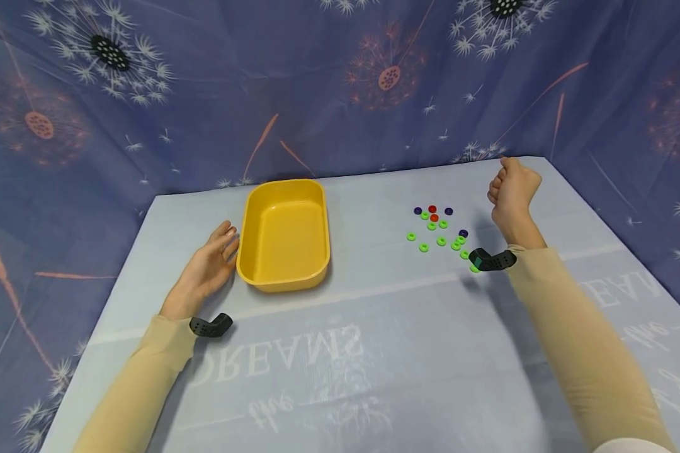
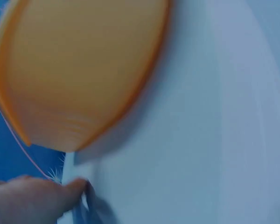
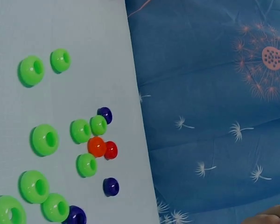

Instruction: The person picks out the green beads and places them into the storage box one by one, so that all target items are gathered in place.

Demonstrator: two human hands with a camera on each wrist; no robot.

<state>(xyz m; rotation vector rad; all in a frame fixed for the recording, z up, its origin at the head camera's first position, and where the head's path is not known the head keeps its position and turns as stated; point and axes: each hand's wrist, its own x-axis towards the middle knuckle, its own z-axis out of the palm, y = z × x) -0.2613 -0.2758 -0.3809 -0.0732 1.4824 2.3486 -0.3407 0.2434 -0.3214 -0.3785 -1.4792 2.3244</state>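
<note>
A yellow plastic tub (image 1: pixel 283 285) stands on the left half of the table. Just left of its wall is my left hand (image 1: pixel 206 267), its fingers loosely bent and near the rim; whether they touch it I cannot tell. Ring-shaped beads lie scattered to the right of the tub: several green beads (image 3: pixel 45 140), two red beads (image 1: pixel 434 218) and three dark blue beads (image 3: pixel 111 186). Right of them, my right hand (image 1: pixel 514 196) is raised above the table with its fingers curled into a fist. Nothing shows in it, though its palm is hidden.
A pale cloth with printed lettering covers the table (image 1: pixel 328 390). Behind the far edge hangs a blue curtain (image 1: pixel 294 82) with a dandelion print, which also runs along both sides. Each wrist carries a small black device (image 1: pixel 211 326).
</note>
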